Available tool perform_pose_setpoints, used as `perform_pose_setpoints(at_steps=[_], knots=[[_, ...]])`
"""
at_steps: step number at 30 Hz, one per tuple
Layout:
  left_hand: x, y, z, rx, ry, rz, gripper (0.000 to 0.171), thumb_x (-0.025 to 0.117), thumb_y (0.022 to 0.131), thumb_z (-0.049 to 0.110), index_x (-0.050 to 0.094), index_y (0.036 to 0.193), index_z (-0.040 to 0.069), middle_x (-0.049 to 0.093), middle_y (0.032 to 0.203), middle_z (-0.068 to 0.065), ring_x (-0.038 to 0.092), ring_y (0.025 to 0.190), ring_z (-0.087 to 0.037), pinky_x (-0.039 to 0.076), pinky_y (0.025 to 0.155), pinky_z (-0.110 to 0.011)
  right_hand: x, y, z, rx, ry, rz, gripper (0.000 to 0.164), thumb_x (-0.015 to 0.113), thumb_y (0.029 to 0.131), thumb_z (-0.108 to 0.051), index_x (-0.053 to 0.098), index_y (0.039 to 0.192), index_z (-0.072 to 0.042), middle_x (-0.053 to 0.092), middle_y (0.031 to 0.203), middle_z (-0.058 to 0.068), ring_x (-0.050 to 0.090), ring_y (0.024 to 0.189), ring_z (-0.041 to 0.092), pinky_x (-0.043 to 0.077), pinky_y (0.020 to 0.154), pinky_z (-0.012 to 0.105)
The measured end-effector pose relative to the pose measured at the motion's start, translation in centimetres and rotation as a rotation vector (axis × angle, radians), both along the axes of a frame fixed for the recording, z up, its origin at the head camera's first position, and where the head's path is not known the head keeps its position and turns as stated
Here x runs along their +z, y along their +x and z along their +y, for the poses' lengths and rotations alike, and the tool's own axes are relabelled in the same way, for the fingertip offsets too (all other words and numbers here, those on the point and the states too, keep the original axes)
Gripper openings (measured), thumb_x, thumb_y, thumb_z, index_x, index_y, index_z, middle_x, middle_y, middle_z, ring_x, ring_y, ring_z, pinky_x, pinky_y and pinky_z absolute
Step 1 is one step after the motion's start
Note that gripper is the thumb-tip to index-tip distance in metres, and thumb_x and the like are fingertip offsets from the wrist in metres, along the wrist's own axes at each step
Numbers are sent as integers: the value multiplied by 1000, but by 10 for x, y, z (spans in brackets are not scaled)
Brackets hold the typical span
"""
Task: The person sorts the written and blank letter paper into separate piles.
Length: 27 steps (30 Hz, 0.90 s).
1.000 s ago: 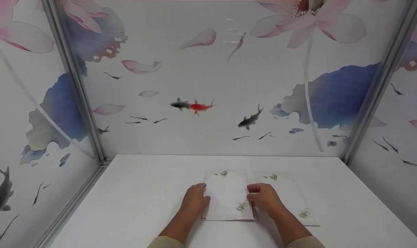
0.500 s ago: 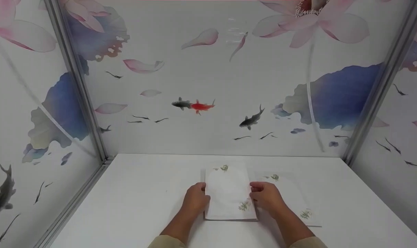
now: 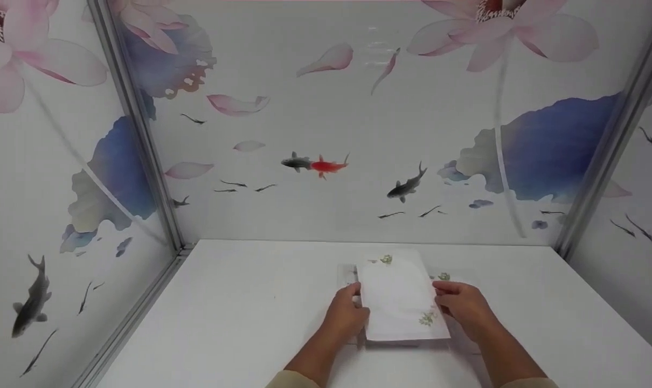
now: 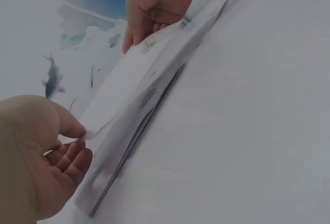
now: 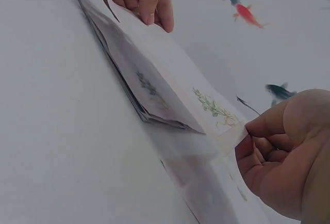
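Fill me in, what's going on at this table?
A person's left hand and right hand are pinching opposite side edges of a flat, rectangular white paper piece with green sprig prints. It looks raised off the smooth white tabletop. A similar pale printed piece peeks out past its left edge, and another pale piece with a green sprig print shows past its right edge.
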<state>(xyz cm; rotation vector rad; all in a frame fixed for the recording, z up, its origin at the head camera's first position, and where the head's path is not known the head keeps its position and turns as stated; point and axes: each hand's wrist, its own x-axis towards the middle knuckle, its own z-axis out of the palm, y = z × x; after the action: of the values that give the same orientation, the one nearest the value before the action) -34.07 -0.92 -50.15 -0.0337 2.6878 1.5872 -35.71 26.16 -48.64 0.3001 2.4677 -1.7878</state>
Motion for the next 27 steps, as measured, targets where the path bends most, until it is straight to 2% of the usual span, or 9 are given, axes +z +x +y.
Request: perform_pose_setpoints(at_steps=[4, 7, 11, 16, 21, 25, 27], knots=[[1, 6, 19, -58, 18, 7, 69, 70, 98, 10, 46, 162, 14, 55, 157, -5, 64, 121, -17, 57, 108, -44, 2, 2, 27, 14, -26, -10, 49, 63, 106, -9, 55, 154, -1, 60, 150, 22, 64, 130, 27, 63, 97, 32], [2, 9, 29, -96, 22, 21, 71, 70, 96, 9, 45, 162, 13, 56, 154, -3, 62, 111, -14, 57, 100, -39, 3, 5, 42, 16, -38, -25, 51, 63, 106, -12, 52, 156, -1, 59, 153, 22, 67, 126, 23, 63, 95, 30], [2, 10, 43, -121, 38, 27, 72, 71, 94, 7, 46, 161, 14, 58, 147, 0, 60, 103, -11, 57, 91, -34, 5, 8, 58, 6, -45, -49, 54, 64, 107, -14, 50, 158, -2, 54, 158, 23, 66, 126, 21, 63, 93, 27], [1, 12, 61, -139, 68, 12, 71, 71, 94, 5, 48, 160, 16, 59, 144, 2, 61, 102, -9, 58, 88, -31, 7, 11, 78, 1, -66, -55, 57, 64, 107, -13, 45, 160, 1, 50, 160, 25, 64, 127, 20, 63, 92, 27], [2, 15, 75, -167, 74, -2, 67, 68, 94, 4, 51, 158, 18, 64, 132, -1, 64, 108, -13, 57, 98, -38, 6, 13, 95, -29, -67, -66, 59, 63, 107, -11, 43, 161, 1, 48, 162, 26, 65, 121, 16, 63, 90, 25], [4, 16, 85, -192, 79, -29, 67, 68, 95, 6, 51, 158, 20, 65, 139, -2, 65, 126, -18, 52, 115, -44, 5, 13, 106, -29, -78, -65, 62, 65, 106, -12, 41, 162, 2, 47, 163, 26, 65, 119, 12, 63, 89, 24], [4, 17, 89, -206, 90, -38, 67, 69, 95, 7, 51, 158, 20, 65, 143, -3, 63, 134, -21, 50, 119, -46, 4, 14, 111, -29, -83, -64, 62, 65, 106, -13, 41, 162, 1, 50, 161, 25, 66, 117, 10, 63, 89, 24]])
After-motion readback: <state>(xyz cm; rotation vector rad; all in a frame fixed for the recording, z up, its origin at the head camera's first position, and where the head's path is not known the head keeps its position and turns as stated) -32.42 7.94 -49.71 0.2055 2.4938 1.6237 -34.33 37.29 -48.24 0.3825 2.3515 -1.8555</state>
